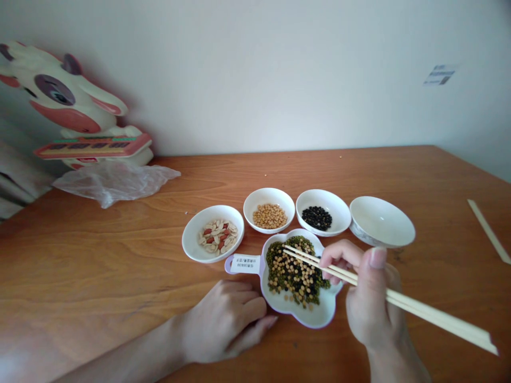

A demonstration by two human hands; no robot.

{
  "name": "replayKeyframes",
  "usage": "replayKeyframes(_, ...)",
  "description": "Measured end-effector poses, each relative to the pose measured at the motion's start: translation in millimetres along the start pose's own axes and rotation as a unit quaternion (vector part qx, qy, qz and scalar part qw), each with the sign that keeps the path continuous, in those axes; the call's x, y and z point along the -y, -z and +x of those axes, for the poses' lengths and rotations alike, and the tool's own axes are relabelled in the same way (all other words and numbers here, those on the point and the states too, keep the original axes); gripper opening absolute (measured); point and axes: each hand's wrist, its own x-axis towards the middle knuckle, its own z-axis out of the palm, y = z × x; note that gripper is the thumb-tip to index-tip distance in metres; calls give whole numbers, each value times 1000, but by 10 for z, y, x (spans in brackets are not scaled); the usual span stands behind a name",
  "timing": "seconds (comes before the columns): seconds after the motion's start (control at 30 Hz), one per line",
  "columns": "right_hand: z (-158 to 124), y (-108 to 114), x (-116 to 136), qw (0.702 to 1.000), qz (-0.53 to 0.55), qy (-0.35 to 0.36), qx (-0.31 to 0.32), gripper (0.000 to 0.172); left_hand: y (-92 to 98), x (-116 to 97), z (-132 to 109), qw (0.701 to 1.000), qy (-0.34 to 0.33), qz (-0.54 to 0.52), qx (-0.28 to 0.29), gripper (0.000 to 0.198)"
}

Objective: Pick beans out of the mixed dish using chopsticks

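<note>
Right hand (pixel 371 300) at near right, fingers closed on chopsticks (pixel 431 315); tips angled left into mixed beans (pixel 295 271) in flower-shaped dish (pixel 321 316), mid-table. Can't tell if tips pinch bean. Left hand (pixel 227 319) rests on table (pixel 120 287), near left of dish, fingers half curled, palm hidden, grip contents can't tell. Beyond dish, left to right: peanut bowl (pixel 190 242), yellow-bean bowl (pixel 259 199), black-bean bowl (pixel 339 215), plain white bowl (pixel 383 226).
</note>
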Motion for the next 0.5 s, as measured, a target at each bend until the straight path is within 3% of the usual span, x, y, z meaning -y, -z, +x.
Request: replayKeyframes(0.5, 27, -129, 45, 1000, 6, -7, -11, 80, 11, -7, 14, 1000, -1, -6, -6, 22)
